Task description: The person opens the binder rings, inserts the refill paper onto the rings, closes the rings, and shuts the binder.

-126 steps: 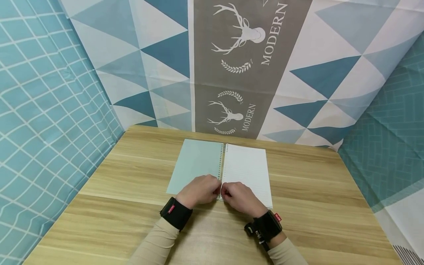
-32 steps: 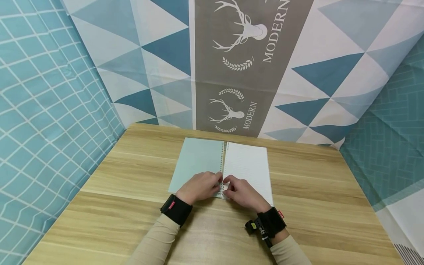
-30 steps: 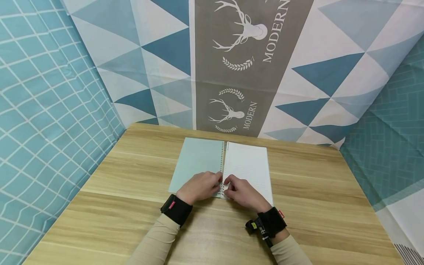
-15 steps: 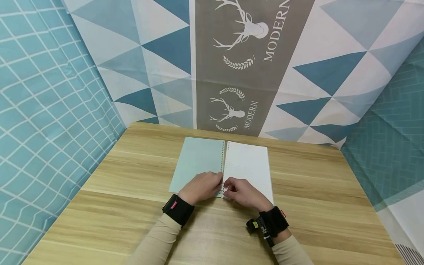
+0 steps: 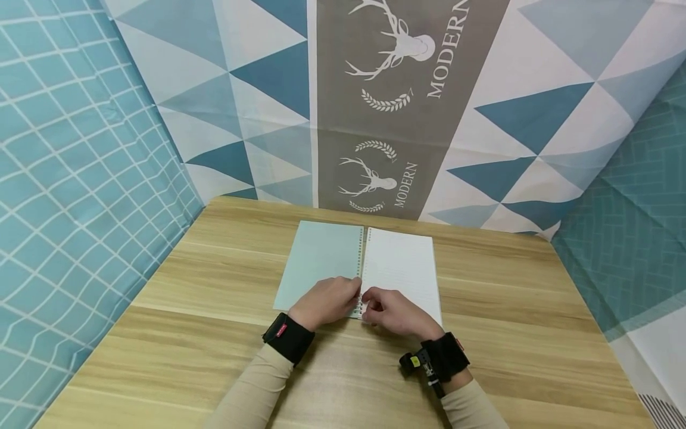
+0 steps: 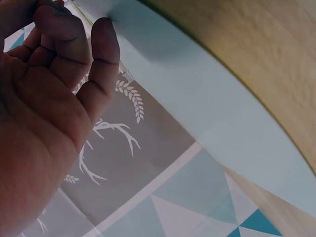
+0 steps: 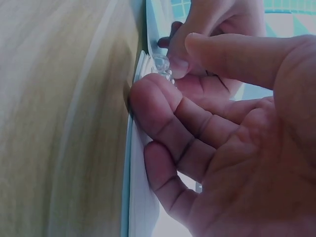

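Observation:
A loose-leaf notebook (image 5: pixel 327 253) lies open, its pale green cover to the left and white lined pages (image 5: pixel 402 259) to the right. Clear binder rings (image 7: pixel 160 63) run along its spine. At the lower end of that spine my left hand (image 5: pixel 327 301) bends over the cover side and grips the binding with thumb and fingers. Facing it, my right hand (image 5: pixel 398 311) holds the page side of the binding with curled fingers. Its fingertips (image 7: pixel 153 101) rest at the page edges in the right wrist view, thumb straight above. The two hands partly hide the lower rings.
The notebook lies toward the back of a wooden table (image 5: pixel 214 333). Behind it hangs a patterned cloth (image 5: pixel 375 119) with deer heads and triangles. A blue checked cloth (image 5: pixel 80 179) borders the left side, a teal one (image 5: pixel 632 250) the right. Black bands (image 5: pixel 289 339) circle both wrists.
Since the earliest frame the hands have spread slightly at the spine, showing some lower rings between them. Over the last second they barely move; the right fingers curl a little more.

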Tool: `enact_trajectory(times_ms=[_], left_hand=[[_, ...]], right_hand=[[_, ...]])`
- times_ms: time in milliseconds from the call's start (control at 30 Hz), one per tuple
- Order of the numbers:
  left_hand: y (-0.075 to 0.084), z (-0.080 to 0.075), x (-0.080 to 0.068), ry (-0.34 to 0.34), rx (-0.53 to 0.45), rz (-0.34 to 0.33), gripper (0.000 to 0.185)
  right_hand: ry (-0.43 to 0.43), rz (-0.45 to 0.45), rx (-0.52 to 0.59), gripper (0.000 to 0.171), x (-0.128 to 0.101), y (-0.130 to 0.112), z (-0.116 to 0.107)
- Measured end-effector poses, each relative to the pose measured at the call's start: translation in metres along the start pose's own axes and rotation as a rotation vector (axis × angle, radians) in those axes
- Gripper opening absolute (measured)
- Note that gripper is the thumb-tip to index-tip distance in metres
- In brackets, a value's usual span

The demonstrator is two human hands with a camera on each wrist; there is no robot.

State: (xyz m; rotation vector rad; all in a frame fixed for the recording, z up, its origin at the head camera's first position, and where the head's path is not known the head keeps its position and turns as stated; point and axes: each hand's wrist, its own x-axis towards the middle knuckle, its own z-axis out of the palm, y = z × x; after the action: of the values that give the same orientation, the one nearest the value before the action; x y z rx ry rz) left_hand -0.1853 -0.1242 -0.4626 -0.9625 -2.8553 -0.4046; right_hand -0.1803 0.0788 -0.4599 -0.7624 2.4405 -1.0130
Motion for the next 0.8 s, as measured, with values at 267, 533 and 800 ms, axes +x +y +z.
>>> enact_trajectory(times_ms=[267, 533, 800], left_hand=[[-0.0001, -0.004, 0.001, -0.008, -0.024, -0.004, 0.01], [-0.0001, -0.0031, 0.0002, -0.034, -0.028, -0.017, 0.016], [0.0029, -0.0003, 0.0016, -0.04, -0.032, -0.011, 0.017]], right_hand=[[0.028, 0.024, 0.054, 0.021, 0.0013, 0.0047, -0.0023], [-0.004, 0.013, 0.056, 0.022, 0.002, 0.0052, -0.0015], [-0.029, -0.034, 0.078, 0.024, 0.0011, 0.0079, -0.0044]])
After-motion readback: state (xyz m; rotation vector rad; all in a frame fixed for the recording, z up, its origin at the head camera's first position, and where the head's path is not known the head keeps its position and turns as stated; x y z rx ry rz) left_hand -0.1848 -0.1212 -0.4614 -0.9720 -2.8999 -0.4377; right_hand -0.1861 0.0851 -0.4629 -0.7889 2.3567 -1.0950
